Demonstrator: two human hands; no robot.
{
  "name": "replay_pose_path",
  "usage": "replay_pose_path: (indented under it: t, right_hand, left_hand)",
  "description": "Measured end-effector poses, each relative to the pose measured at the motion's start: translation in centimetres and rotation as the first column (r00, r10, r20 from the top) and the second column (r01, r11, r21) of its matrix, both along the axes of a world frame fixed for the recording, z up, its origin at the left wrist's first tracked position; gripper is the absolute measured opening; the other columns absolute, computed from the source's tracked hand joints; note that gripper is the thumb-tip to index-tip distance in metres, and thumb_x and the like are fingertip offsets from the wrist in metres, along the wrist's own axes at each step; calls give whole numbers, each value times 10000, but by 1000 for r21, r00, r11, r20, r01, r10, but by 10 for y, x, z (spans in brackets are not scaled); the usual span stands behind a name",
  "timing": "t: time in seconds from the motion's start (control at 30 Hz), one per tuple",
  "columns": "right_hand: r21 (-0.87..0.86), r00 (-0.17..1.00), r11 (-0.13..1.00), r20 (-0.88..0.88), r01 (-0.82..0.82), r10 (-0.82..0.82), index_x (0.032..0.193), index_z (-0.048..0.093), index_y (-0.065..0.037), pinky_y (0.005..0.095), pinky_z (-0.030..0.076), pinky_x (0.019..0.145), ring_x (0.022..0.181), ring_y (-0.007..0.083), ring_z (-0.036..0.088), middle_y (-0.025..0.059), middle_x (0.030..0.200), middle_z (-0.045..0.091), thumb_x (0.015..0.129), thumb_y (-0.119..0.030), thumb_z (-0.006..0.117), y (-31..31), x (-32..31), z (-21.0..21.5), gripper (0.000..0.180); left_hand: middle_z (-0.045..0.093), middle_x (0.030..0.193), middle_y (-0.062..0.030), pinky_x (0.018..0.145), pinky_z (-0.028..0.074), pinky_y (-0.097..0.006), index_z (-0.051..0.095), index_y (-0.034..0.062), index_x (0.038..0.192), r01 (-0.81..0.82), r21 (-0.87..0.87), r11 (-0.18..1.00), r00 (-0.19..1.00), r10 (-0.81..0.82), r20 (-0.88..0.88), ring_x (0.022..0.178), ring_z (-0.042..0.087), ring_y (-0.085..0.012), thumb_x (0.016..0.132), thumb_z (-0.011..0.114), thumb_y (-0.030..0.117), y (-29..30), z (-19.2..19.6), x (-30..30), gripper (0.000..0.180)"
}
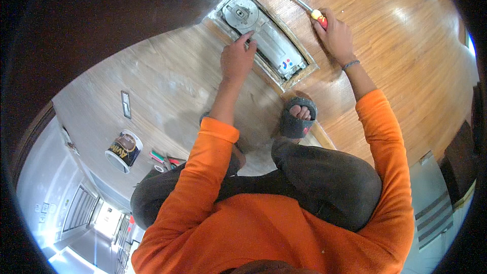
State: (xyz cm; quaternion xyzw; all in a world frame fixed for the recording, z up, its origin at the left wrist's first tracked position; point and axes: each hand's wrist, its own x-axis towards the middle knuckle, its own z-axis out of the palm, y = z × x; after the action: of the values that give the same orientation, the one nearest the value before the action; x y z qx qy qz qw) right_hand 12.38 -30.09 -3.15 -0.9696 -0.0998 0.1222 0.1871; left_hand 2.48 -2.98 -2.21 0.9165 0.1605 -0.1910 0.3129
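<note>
A grey metal mechanism [264, 38] with a round disc at one end sits sunk in a rectangular recess in the wooden floor. My left hand [236, 58] reaches to its near edge, fingertips touching the metal casing. My right hand [336, 34] is closed around the red and yellow handle of a screwdriver [306, 6], whose metal shaft lies against the floor beside the recess. I am crouched, in orange sleeves and dark trousers, one foot in a grey slipper [299, 116] just below the recess.
A round tin [124, 150] stands on the dusty floor to the left, with a small flat rectangular plate [125, 104] above it. A few small tools [163, 158] lie near my left knee. A dark door fills the upper left.
</note>
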Motion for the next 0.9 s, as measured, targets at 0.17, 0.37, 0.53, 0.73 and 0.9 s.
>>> replay_pose_path:
  t: [0.17,0.37,0.53,0.73,0.9]
  right_hand:
    - [18,999,999,39,-35,34,1121,542,-157,494,524,596,720,394,667,193,808,678,916,-422,595,-3,-1,-2,339]
    - [23,999,999,17,-29,29,1137,546,-153,500,525,605,734,401,668,203,821,678,920,-438,585,0,-1,-2,360]
    - [-1,1000,1000,6,-30,30,1149,549,-152,504,522,604,740,398,670,201,838,683,923,-448,575,-3,0,-2,374]
    - [-1,1000,1000,-7,-18,18,1148,546,-136,501,520,656,787,409,666,201,859,686,930,-443,562,3,-1,4,377]
    - [65,996,998,-90,15,-9,1144,542,-123,518,513,706,829,421,659,225,883,679,930,-418,571,4,0,9,365]
  left_hand:
    - [686,993,-203,813,514,-470,607,128,1185,84,-31,996,979,-88,-182,910,651,-401,882,641,323,-27,10,-31,362]
    - [681,1041,-198,864,505,-491,588,124,1220,226,-26,974,952,-227,-205,964,644,-392,877,635,305,-37,15,-54,391]
    - [679,1032,-202,853,508,-497,577,137,1244,315,-72,946,920,-324,-220,961,645,-390,876,637,304,-36,25,-51,408]
    - [688,933,-194,764,521,-508,583,174,1242,235,-104,966,964,-245,-103,862,657,-408,877,642,294,-46,19,-65,389]
    - [680,859,-196,694,521,-510,583,198,1246,268,-67,961,958,-273,-89,791,659,-398,881,636,267,-57,21,-76,375]
